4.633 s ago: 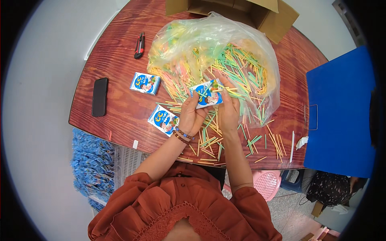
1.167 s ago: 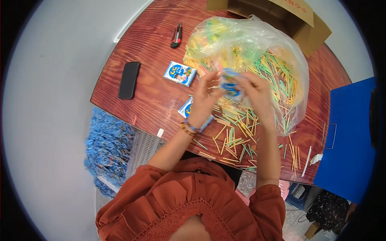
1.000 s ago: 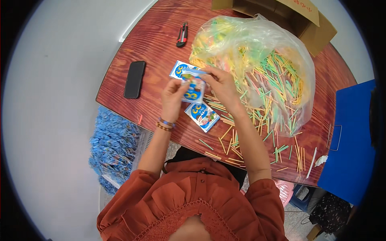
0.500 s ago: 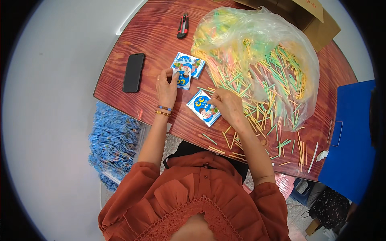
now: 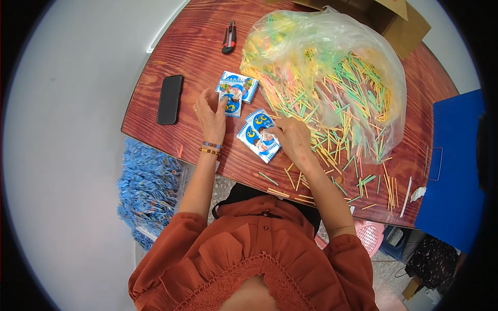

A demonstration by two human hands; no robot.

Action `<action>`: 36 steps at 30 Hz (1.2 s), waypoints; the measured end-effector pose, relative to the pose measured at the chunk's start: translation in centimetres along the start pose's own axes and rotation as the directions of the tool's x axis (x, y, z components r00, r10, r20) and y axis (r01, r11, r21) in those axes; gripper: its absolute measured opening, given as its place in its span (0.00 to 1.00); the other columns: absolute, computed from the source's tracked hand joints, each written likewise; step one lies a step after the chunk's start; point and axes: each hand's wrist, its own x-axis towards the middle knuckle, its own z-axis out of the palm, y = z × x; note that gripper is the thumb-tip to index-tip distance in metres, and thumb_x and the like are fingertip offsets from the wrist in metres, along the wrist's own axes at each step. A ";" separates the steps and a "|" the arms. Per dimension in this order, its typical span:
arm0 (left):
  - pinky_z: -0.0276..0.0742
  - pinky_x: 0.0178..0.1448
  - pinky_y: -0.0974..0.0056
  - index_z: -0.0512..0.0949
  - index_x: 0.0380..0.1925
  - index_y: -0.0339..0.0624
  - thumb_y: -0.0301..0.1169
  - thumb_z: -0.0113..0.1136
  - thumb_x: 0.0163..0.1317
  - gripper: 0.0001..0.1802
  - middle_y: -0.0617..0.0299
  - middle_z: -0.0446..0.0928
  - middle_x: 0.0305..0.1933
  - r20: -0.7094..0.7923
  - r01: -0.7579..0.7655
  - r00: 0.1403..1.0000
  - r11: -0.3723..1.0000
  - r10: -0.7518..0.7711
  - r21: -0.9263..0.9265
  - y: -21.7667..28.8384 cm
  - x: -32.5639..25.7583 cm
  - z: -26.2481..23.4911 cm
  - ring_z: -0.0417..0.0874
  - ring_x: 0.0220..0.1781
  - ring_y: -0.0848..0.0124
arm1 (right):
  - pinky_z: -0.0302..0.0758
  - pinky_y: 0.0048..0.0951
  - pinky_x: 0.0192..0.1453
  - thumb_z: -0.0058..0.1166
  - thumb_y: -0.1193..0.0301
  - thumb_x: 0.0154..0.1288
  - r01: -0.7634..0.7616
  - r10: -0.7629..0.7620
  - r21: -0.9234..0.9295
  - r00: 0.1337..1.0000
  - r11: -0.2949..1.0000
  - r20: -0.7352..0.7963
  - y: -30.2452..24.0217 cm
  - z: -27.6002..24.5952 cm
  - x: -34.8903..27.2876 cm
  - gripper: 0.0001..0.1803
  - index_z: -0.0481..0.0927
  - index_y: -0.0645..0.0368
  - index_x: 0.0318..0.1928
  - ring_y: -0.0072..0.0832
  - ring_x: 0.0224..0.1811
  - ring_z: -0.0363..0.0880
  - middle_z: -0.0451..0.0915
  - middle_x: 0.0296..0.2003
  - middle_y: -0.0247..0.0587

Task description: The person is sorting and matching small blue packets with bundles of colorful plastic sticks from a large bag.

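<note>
on the counter (image 5: 197, 46), the right hand's fingers (image 5: 274, 131) pinch a packet (image 5: 261, 119) lapped over another, probably light, soft and slick, best held by its crimped end, while the left hand's fingers (image 5: 223, 102) lie loosely parted beside two more packets (image 5: 231, 107).

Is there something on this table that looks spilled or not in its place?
Yes. Loose coloured sticks lie scattered outside the plastic bag at mixed angles, as if spilled. A crumpled white scrap beside the blue panel also looks stray.
</note>
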 end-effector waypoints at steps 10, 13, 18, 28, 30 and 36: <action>0.73 0.35 0.76 0.80 0.37 0.35 0.26 0.64 0.59 0.07 0.69 0.80 0.31 0.712 0.544 0.700 0.602 0.059 -0.585 7.3 -1.0 -1.8 0.76 0.32 0.84 | 0.73 0.21 0.35 0.58 0.74 0.60 -0.103 -0.041 0.626 0.976 0.773 0.212 1.1 -4.3 1.0 0.06 0.82 0.63 0.36 0.17 0.30 0.76 0.80 0.28 0.33; 0.74 0.37 0.76 0.80 0.35 0.36 0.25 0.63 0.61 0.04 0.67 0.81 0.33 0.701 0.686 0.707 0.340 -0.098 -0.644 9.1 -1.8 -1.1 0.78 0.35 0.84 | 0.72 0.19 0.36 0.60 0.76 0.60 -0.078 0.010 0.814 0.996 0.575 0.088 2.7 -4.0 0.2 0.06 0.81 0.64 0.37 0.15 0.31 0.75 0.80 0.28 0.29; 0.76 0.39 0.76 0.80 0.38 0.37 0.22 0.61 0.61 0.05 0.64 0.83 0.37 0.783 0.793 0.609 0.127 -0.123 -0.596 11.2 -2.5 -0.7 0.80 0.37 0.82 | 0.72 0.17 0.36 0.59 0.76 0.62 -0.076 0.169 0.890 0.986 0.449 0.000 3.3 -4.0 -1.8 0.05 0.82 0.65 0.38 0.13 0.31 0.77 0.82 0.31 0.32; 0.76 0.37 0.75 0.81 0.37 0.33 0.24 0.62 0.62 0.06 0.62 0.83 0.34 0.738 0.751 0.660 0.153 -0.140 -0.642 13.5 -4.6 1.7 0.81 0.32 0.81 | 0.70 0.17 0.33 0.57 0.75 0.64 -0.044 0.342 0.924 0.935 0.381 -0.096 3.7 -5.0 -2.9 0.05 0.82 0.65 0.34 0.12 0.30 0.74 0.81 0.27 0.30; 0.75 0.37 0.75 0.81 0.36 0.33 0.23 0.62 0.62 0.05 0.62 0.83 0.34 0.709 0.733 0.679 0.123 -0.192 -0.669 14.0 -4.9 2.0 0.81 0.32 0.81 | 0.70 0.17 0.33 0.58 0.75 0.64 -0.029 0.336 0.947 0.938 0.320 -0.085 3.4 -5.1 -3.1 0.05 0.82 0.65 0.35 0.11 0.30 0.74 0.80 0.27 0.30; 0.79 0.39 0.71 0.80 0.39 0.32 0.23 0.58 0.64 0.06 0.59 0.82 0.37 0.818 0.827 0.562 0.041 -0.125 -0.561 14.0 -4.4 1.9 0.83 0.36 0.76 | 0.69 0.16 0.29 0.57 0.73 0.64 0.006 0.291 0.889 0.944 0.457 -0.157 4.2 -5.0 -3.5 0.06 0.83 0.63 0.35 0.11 0.27 0.73 0.81 0.27 0.28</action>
